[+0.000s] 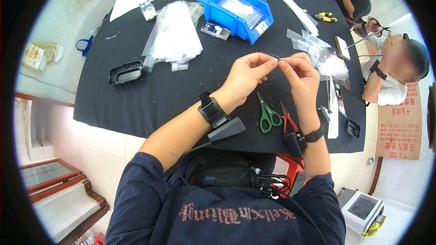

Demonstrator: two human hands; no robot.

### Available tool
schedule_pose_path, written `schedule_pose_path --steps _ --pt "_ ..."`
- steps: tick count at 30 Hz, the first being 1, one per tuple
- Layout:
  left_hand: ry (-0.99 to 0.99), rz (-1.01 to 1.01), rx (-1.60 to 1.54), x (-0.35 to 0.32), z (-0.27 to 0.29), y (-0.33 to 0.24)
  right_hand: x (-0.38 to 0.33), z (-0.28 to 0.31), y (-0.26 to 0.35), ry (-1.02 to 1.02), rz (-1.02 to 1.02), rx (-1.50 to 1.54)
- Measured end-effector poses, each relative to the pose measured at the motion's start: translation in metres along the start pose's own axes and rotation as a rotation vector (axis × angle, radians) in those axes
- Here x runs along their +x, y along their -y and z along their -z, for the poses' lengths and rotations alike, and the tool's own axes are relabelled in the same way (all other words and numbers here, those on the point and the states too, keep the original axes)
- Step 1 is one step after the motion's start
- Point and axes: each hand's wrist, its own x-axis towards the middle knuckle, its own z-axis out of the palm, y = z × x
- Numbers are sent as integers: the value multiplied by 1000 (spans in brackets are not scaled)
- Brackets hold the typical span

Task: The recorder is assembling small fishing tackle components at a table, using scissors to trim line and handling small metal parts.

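Above the black-covered table (159, 95), my left hand (249, 73) and my right hand (299, 73) meet with thumbs and index fingers pinched. Between the fingertips is a small, thin dark piece (275, 57), mostly covered, so its kind cannot be made out. Both hands are closed on it. Green-handled scissors (269, 117) lie on the cloth below my hands, blades pointing away from me. Beside them are red-handled pliers (288, 120), partly behind my right wrist.
A blue bin (222, 9) holds clear packets. Left of it lie clear plastic sleeves (177, 36); more plastic bags (324, 59) are on the right. A black tray (126, 72) sits at left. Yellow-handled pliers (326, 17) lie far right. Two people (393, 68) work along the right side.
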Motion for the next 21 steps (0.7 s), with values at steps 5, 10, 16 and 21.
schedule_pose_path --steps 5,10,16,21 --pt "0 3 -26 0 -1 1 1 0 2 -3 76 -78" --pt "28 -14 1 0 1 2 2 2 1 -1 119 -131" --pt "43 -39 83 -1 -1 -3 3 3 4 3 137 -173" --pt "11 -79 180 0 5 -16 5 7 13 5 216 -343"
